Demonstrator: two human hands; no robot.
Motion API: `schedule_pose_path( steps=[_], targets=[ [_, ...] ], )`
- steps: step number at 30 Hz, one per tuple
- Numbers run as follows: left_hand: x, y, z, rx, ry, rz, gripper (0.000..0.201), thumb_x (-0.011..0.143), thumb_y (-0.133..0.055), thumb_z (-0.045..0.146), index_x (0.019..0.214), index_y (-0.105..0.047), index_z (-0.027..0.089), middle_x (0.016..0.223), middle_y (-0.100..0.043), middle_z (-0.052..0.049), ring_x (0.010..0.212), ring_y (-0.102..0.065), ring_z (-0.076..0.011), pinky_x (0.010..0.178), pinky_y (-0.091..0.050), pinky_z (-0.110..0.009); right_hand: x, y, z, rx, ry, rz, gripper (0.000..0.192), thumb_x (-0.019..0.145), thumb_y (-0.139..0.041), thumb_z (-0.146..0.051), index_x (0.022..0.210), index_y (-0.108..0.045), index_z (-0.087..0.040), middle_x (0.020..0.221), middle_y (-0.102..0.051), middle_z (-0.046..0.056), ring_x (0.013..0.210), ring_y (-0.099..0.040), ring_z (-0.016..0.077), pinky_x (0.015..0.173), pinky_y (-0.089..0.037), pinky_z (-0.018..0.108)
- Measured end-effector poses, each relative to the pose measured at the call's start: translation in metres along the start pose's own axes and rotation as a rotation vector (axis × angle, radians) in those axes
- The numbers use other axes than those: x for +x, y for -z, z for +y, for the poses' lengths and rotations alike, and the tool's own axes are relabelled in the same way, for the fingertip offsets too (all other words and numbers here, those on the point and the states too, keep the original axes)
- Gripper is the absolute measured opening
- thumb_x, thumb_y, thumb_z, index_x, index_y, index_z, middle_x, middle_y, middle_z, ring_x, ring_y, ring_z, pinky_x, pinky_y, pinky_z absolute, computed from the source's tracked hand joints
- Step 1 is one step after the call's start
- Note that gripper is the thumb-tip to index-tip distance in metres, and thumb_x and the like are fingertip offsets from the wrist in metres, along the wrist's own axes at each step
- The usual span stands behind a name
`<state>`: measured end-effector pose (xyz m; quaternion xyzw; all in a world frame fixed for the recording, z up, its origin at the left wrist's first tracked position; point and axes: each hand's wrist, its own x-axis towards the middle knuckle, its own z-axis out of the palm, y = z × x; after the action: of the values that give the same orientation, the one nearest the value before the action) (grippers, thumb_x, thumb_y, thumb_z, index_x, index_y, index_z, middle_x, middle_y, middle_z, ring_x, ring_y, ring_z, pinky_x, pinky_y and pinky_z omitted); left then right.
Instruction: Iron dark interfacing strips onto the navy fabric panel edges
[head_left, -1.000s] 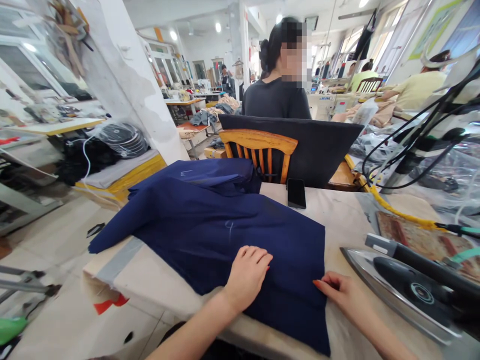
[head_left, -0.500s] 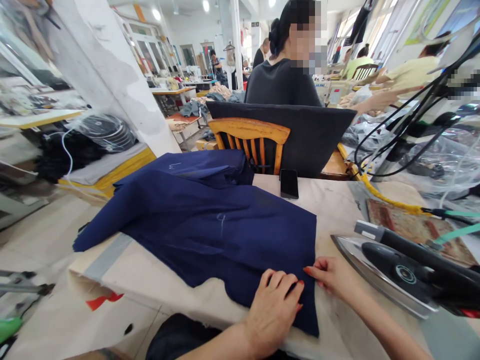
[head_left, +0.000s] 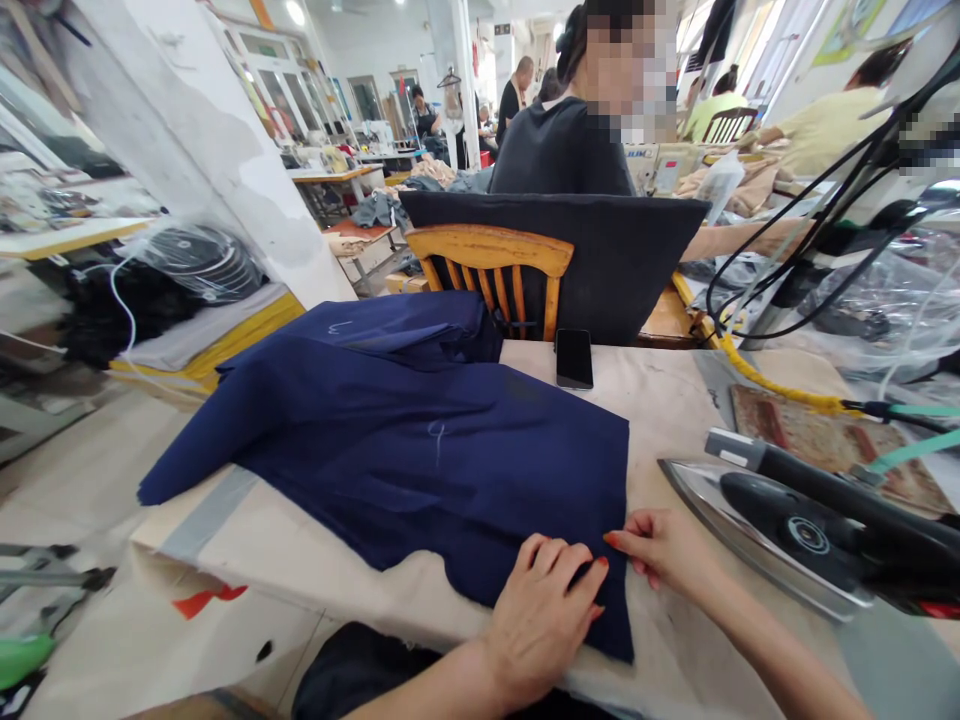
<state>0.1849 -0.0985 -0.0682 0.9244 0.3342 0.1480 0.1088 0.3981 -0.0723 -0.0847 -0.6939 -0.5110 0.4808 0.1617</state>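
At the far left, a white pillar (head_left: 225, 170) and plastic-wrapped black goods (head_left: 202, 262) stand beyond the counter (head_left: 315, 570), whose padded, cloth-covered top suits pressing work. Spread over it lies the navy fabric (head_left: 420, 440), one end hanging off the left edge and a folded layer bunched toward the wooden chair (head_left: 491, 270), probably so that the near right corner lies flat and within reach. A chalk mark (head_left: 436, 436) shows near its middle. The left hand (head_left: 544, 610) rests palm down on that near corner, fingers loosely curled and pressing the cloth rather than gripping it, seemingly to keep it from sliding. Just beside it, the right hand (head_left: 664, 550) touches the fabric's right edge with its fingertips, pinching or aligning it; whether it truly grips the edge cannot be told. A black phone (head_left: 574, 357) lies behind the fabric, out of the way. To the right, the iron (head_left: 795, 535) sits on the counter close to the right hand, its cords (head_left: 795, 230) hanging overhead.
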Motion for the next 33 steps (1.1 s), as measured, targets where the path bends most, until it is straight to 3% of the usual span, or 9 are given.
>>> schedule_pose_path(
  steps=[7,11,15,17,18,21,23,27,33],
  targets=[
    [-0.001,0.003,0.0,0.028,-0.034,-0.023,0.04,0.093,-0.053,0.037,0.131,-0.044,0.026,0.116,-0.053,-0.002,0.102,-0.047,-0.019,0.095,-0.032,-0.039,-0.003,-0.003,-0.003,-0.105,-0.015,0.007,0.033,0.075,-0.054,-0.047,0.057,-0.045,-0.021,0.048,-0.059,-0.001,0.036,-0.049,0.0098,0.041,-0.032,0.022],
    [-0.001,0.001,-0.001,0.031,-0.035,-0.029,0.04,0.093,-0.053,0.038,0.13,-0.045,0.027,0.117,-0.052,-0.001,0.102,-0.047,-0.0196,0.095,-0.03,-0.039,-0.013,0.006,-0.017,-0.254,0.021,0.093,0.035,0.076,-0.054,-0.049,0.055,-0.048,-0.022,0.045,-0.056,-0.001,0.04,-0.049,0.0123,0.045,-0.033,0.025],
    [-0.002,-0.002,-0.003,0.028,-0.047,-0.006,0.038,0.093,-0.053,0.038,0.129,-0.046,0.027,0.118,-0.052,-0.001,0.102,-0.046,-0.0197,0.095,-0.029,-0.039,-0.035,0.062,-0.043,-0.425,0.102,0.383,0.041,0.079,-0.043,-0.061,0.074,-0.061,-0.025,0.063,-0.062,0.002,0.058,-0.055,0.0185,0.058,-0.036,0.031],
    [-0.003,-0.003,-0.003,0.026,-0.057,0.01,0.037,0.093,-0.052,0.037,0.128,-0.046,0.026,0.117,-0.052,-0.002,0.101,-0.046,-0.0195,0.095,-0.029,-0.039,-0.039,0.102,-0.05,-0.636,0.117,0.702,0.047,0.08,-0.036,-0.064,0.084,-0.062,-0.025,0.076,-0.065,0.006,0.064,-0.057,0.0223,0.056,-0.034,0.033],
    [-0.003,-0.003,-0.004,0.026,-0.06,0.015,0.037,0.094,-0.052,0.037,0.128,-0.046,0.026,0.117,-0.052,-0.002,0.101,-0.046,-0.0193,0.095,-0.028,-0.039,-0.038,0.121,-0.05,-0.776,0.152,0.762,0.05,0.082,-0.034,-0.065,0.09,-0.062,-0.025,0.09,-0.066,0.008,0.07,-0.059,0.0239,0.057,-0.034,0.034],
    [-0.003,-0.004,-0.004,0.024,-0.062,0.026,0.035,0.093,-0.052,0.037,0.126,-0.047,0.026,0.115,-0.053,-0.001,0.099,-0.047,-0.0187,0.095,-0.028,-0.039,-0.026,0.159,-0.04,-0.941,0.077,0.511,0.057,0.079,-0.037,-0.072,0.086,-0.062,-0.021,0.079,-0.066,0.011,0.066,-0.061,0.025,0.057,-0.035,0.033],
    [-0.003,-0.004,-0.003,0.026,-0.065,0.03,0.034,0.093,-0.052,0.037,0.125,-0.048,0.026,0.114,-0.053,-0.001,0.098,-0.047,-0.0187,0.094,-0.029,-0.039,-0.019,0.164,-0.031,-0.914,0.012,0.339,0.054,0.081,-0.036,-0.071,0.075,-0.058,-0.022,0.068,-0.063,0.009,0.064,-0.062,0.0244,0.055,-0.034,0.03],
    [-0.004,-0.004,-0.003,0.034,-0.067,0.034,0.034,0.093,-0.052,0.038,0.124,-0.048,0.025,0.11,-0.055,-0.002,0.098,-0.047,-0.0198,0.091,-0.03,-0.039,-0.034,0.144,-0.029,-0.944,0.097,0.307,0.046,0.088,-0.03,-0.063,0.072,-0.05,-0.024,0.064,-0.062,0.007,0.069,-0.064,0.0258,0.057,-0.034,0.03],
    [-0.007,-0.008,-0.001,0.01,-0.075,0.057,0.029,0.096,-0.048,0.038,0.118,-0.05,0.02,0.099,-0.059,-0.002,0.098,-0.048,-0.0209,0.091,-0.031,-0.04,-0.081,0.094,-0.055,-1.026,0.13,0.23,0.037,0.085,-0.037,-0.062,0.083,-0.05,-0.027,0.06,-0.063,0.003,0.064,-0.066,0.0295,0.054,-0.034,0.032]
  ],
)
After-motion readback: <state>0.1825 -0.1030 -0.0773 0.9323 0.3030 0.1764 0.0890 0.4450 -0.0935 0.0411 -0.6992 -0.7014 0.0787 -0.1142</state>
